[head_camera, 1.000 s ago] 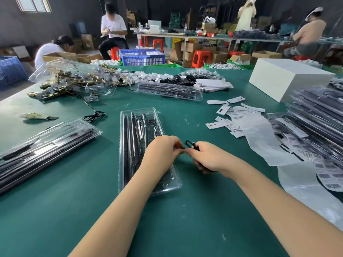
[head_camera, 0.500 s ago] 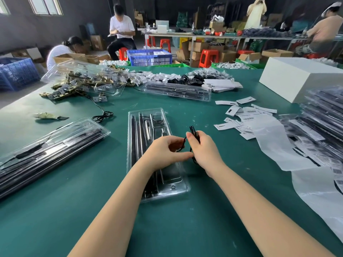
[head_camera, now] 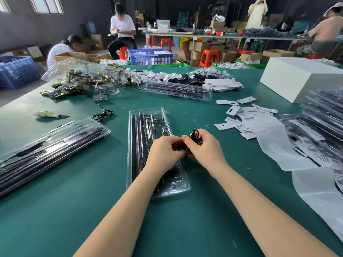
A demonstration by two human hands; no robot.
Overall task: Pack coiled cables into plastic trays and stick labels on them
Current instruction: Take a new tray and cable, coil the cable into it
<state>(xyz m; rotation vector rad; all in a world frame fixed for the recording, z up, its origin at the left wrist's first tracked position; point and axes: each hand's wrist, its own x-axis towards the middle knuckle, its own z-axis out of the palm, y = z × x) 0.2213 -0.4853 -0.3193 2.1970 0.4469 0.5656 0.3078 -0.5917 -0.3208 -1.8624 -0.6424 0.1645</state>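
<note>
Deep green counter [head_camera: 74, 210] across the whole scene. The plastic tray [head_camera: 133, 164] in the middle is clear, with black rods and silvery metal pieces showing through. Between the hands, a black cable [head_camera: 194, 135]. Over to the right, white labels [head_camera: 246, 115] printed with black barcode stripes, beside a plain white box [head_camera: 297, 80]. Far back, a blue lattice-sided crate [head_camera: 150, 56] and red stools [head_camera: 208, 57].

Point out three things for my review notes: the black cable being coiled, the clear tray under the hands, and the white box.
black cable [head_camera: 194, 134]: head view, loop sticking up above the fingers.
clear tray [head_camera: 146, 113]: head view, far end wall.
white box [head_camera: 300, 70]: head view, top face.
</note>
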